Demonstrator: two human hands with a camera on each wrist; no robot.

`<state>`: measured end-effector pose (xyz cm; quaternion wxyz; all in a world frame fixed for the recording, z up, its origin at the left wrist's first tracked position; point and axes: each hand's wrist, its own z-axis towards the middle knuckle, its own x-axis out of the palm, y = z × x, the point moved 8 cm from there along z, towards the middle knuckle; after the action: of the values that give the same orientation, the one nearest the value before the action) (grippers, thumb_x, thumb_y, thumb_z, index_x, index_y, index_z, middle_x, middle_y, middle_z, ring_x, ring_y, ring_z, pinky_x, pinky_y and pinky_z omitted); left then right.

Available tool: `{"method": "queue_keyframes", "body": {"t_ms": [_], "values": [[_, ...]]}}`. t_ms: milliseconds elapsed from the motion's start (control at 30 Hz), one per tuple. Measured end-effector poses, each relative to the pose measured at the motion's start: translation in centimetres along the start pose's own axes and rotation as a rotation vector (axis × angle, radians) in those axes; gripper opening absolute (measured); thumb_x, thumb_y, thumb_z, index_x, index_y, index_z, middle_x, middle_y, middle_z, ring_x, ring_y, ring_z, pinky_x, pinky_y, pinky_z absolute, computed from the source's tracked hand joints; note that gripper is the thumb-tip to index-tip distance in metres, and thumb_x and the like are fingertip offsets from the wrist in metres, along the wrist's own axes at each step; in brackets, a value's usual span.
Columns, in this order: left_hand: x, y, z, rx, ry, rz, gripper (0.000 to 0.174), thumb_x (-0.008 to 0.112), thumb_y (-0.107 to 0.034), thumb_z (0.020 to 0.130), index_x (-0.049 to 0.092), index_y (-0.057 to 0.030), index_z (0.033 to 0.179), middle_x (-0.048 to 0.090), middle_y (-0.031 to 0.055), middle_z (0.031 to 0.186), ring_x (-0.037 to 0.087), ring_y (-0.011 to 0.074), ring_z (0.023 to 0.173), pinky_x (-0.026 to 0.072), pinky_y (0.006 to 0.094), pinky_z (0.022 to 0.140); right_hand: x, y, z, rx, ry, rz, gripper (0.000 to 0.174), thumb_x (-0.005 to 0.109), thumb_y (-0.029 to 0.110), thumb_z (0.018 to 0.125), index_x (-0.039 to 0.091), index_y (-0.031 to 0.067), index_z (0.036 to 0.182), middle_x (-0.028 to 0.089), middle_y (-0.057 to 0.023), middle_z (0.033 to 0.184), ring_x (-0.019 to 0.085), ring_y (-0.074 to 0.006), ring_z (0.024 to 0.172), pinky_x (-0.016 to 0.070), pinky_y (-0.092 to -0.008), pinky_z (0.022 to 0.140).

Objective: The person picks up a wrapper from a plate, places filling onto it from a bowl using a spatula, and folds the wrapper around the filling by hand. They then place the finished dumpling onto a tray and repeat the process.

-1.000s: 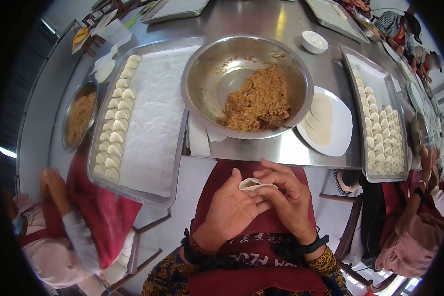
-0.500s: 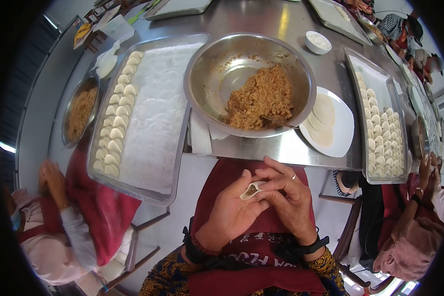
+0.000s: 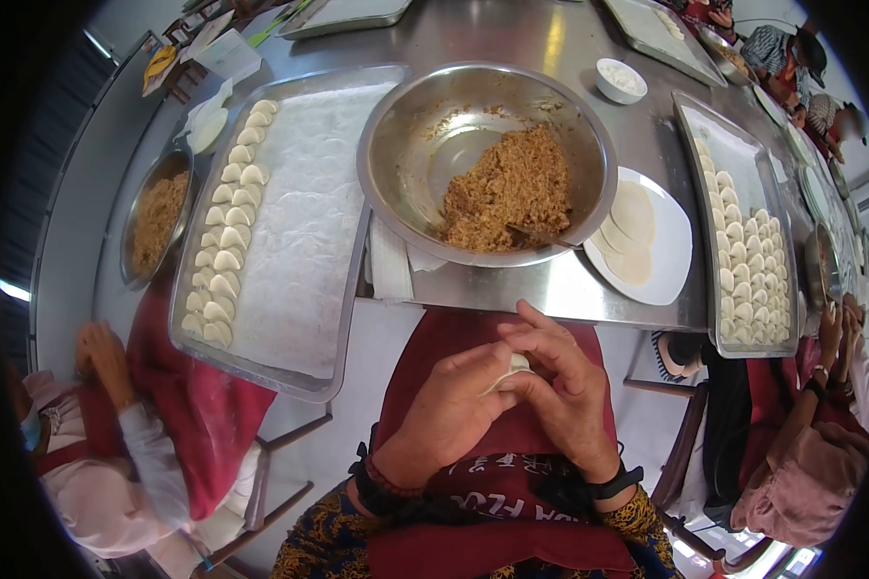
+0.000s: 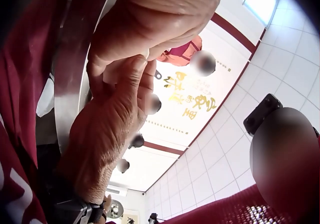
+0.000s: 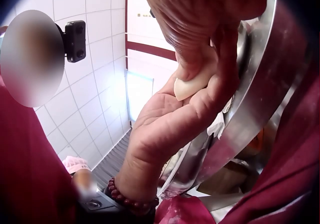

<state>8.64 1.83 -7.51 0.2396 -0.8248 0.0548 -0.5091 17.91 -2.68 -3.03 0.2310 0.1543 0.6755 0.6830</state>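
Observation:
A small white dumpling (image 3: 518, 365) is held between both hands in front of the apron, mostly covered by fingers in the head view. My left hand (image 3: 454, 410) cradles it, thumb against its near side. My right hand (image 3: 572, 405) pinches its edge between thumb and bent fingers. In the right wrist view, the dumpling's smooth folded dough (image 5: 190, 88) lies over the left fingers with the right thumb pressing on it. Only a sliver of dough shows between the hands in the left wrist view. The filling is hidden.
A steel bowl of brown filling (image 3: 512, 188) stands ahead near the table edge. Right of it is a plate (image 3: 674, 253) with round wrappers (image 3: 630, 236). Trays of dumplings flank them, left (image 3: 294, 232) and right (image 3: 739, 164). People sit on both sides.
The dumpling's open end, with filling showing half a second ago, is now covered. My left thumb and fingers have closed in over it, and the hands are nearer together.

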Motion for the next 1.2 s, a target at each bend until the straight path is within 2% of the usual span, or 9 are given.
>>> {"method": "queue_keyframes", "body": {"t_ms": [133, 267, 367, 433, 633, 833, 1000, 1133, 1200], "values": [[0.1, 0.2, 0.3, -0.025, 0.043, -0.183, 0.054, 0.032, -0.043, 0.105, 0.045, 0.0018, 0.133, 0.055, 0.0137, 0.128, 0.052, 0.0237, 0.121, 0.0404, 0.0429, 0.105, 0.0, 0.4, -0.4, -0.294, 0.072, -0.207, 0.019, 0.073, -0.002, 0.079, 0.068, 0.0054, 0.096, 0.071, -0.0141, 0.108, 0.059, -0.0281, 0.121, 0.0463, -0.0359, 0.098], [0.0, 1.1, 0.2, -0.07, 0.027, -0.362, 0.061, 0.027, -0.051, 0.104, 0.045, 0.0021, 0.129, 0.054, 0.0117, 0.123, 0.051, 0.0213, 0.119, 0.0378, 0.0405, 0.107, -0.3, 0.5, -0.4, -0.291, 0.003, -0.162, 0.016, 0.072, -0.001, 0.079, 0.068, 0.006, 0.092, 0.072, -0.0121, 0.104, 0.058, -0.027, 0.122, 0.0464, -0.0336, 0.096], [0.0, 1.5, 0.5, -0.034, 0.075, -0.445, 0.057, 0.027, -0.048, 0.104, 0.045, 0.0009, 0.128, 0.054, 0.0111, 0.124, 0.051, 0.0212, 0.118, 0.0378, 0.0406, 0.106, -0.3, 0.4, -0.3, -0.149, -0.071, -0.027, 0.012, 0.071, -0.001, 0.08, 0.069, 0.0057, 0.089, 0.072, -0.0128, 0.105, 0.058, -0.0274, 0.121, 0.0462, -0.0353, 0.097], [-0.1, 1.6, 0.6, -0.017, 0.072, -0.442, 0.055, 0.028, -0.047, 0.105, 0.045, 0.0001, 0.127, 0.053, 0.0108, 0.124, 0.051, 0.0208, 0.117, 0.0381, 0.0403, 0.105, -0.4, -0.7, -0.3, 0.073, -0.123, 0.08, 0.011, 0.071, -0.002, 0.08, 0.069, 0.0057, 0.087, 0.071, -0.0132, 0.106, 0.057, -0.0281, 0.121, 0.0462, -0.0372, 0.098], [0.0, 1.4, 0.6, -0.013, 0.004, -0.378, 0.053, 0.027, -0.045, 0.105, 0.044, -0.0002, 0.128, 0.053, 0.0136, 0.127, 0.051, 0.0235, 0.12, 0.0366, 0.0429, 0.108, -0.3, -0.3, 0.0, -0.142, 0.039, -0.127, 0.014, 0.073, -0.001, 0.078, 0.07, 0.0065, 0.09, 0.07, -0.0111, 0.111, 0.053, -0.0283, 0.127, 0.0453, -0.0382, 0.1], [0.0, 0.9, 0.4, 0.018, 0.06, -0.236, 0.044, 0.037, -0.036, 0.105, 0.048, -0.0001, 0.128, 0.056, 0.0128, 0.124, 0.052, 0.0231, 0.12, 0.0382, 0.0425, 0.106, -0.1, 1.2, 0.0, -0.192, 0.083, -0.199, 0.017, 0.074, -0.001, 0.078, 0.068, 0.0055, 0.092, 0.067, -0.0146, 0.116, 0.052, -0.0287, 0.129, 0.0476, -0.0373, 0.1], [-0.1, 0.6, 0.2, 0.0, 0.028, -0.029, 0.032, 0.045, -0.023, 0.103, 0.055, 0.0001, 0.122, 0.056, 0.0115, 0.122, 0.055, 0.0227, 0.117, 0.042, 0.0432, 0.102, -0.1, -1.2, -0.6, -0.055, 0.023, 0.088, 0.031, 0.074, -0.004, 0.078, 0.063, 0.0044, 0.105, 0.061, -0.0195, 0.124, 0.05, -0.0277, 0.13, 0.053, -0.0333, 0.096], [-0.3, 0.9, 0.3, -0.039, 0.051, 0.035, 0.034, 0.044, -0.026, 0.103, 0.052, -0.0016, 0.126, 0.056, 0.012, 0.124, 0.055, 0.0232, 0.118, 0.0427, 0.0429, 0.102, 0.1, -0.5, -0.5, -0.004, -0.015, 0.145, 0.031, 0.074, -0.003, 0.078, 0.064, 0.0048, 0.106, 0.061, -0.0189, 0.125, 0.05, -0.0286, 0.13, 0.0515, -0.0352, 0.098], [-0.5, 1.2, 0.4, -0.06, 0.031, -0.157, 0.04, 0.038, -0.033, 0.105, 0.048, -0.0029, 0.129, 0.055, 0.013, 0.125, 0.054, 0.0235, 0.119, 0.0433, 0.0425, 0.102, 0.0, 0.3, -0.2, -0.046, 0.022, -0.004, 0.029, 0.074, -0.003, 0.078, 0.065, 0.005, 0.105, 0.063, -0.0174, 0.123, 0.05, -0.029, 0.13, 0.0497, -0.0367, 0.099]]}}
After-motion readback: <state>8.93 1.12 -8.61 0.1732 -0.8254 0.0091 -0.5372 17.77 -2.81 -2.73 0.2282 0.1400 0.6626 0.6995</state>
